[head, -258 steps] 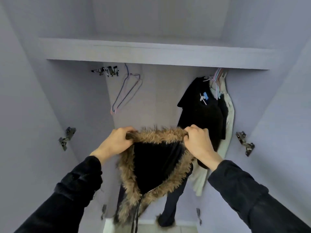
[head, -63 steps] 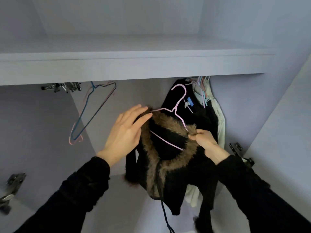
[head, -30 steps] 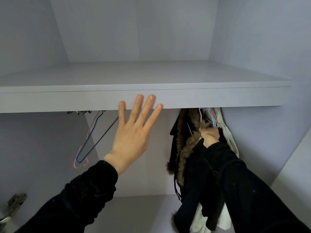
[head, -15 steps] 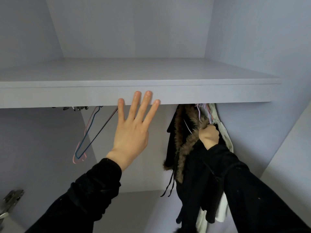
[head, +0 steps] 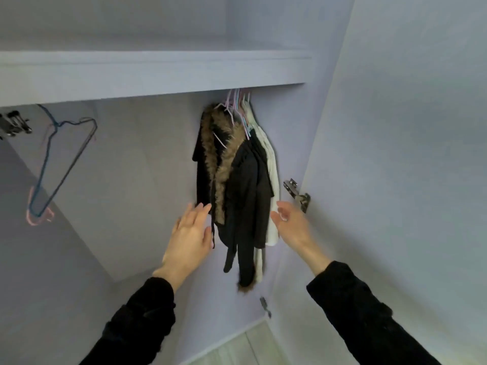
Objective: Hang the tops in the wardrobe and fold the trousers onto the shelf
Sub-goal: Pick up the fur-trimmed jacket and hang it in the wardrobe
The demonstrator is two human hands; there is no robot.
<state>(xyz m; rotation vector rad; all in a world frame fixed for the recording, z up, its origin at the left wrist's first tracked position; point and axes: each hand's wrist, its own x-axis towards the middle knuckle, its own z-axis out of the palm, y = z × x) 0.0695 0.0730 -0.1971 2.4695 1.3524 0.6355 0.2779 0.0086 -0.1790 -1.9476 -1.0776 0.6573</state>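
Pale lilac wardrobe (head: 395, 127) walls fill the view, with a shelf (head: 147, 75) running across the top. Below its right end hangs a bunch of tops on thin hangers: a black fur-trimmed jacket (head: 226, 180) at the front, more dark tops behind it, and a white top (head: 271, 164) at the back, nearest the right wall. Two empty hangers (head: 56, 164), one blue and one pink, hang well apart at the left. A metal hinge (head: 296, 193) sits on the right wall. Black sleeves reach in from below. The left hand (head: 191, 235) is spread open, fingertips just beside the jacket's left edge. The right hand (head: 290, 222) is relaxed and open near the white top, holding nothing.
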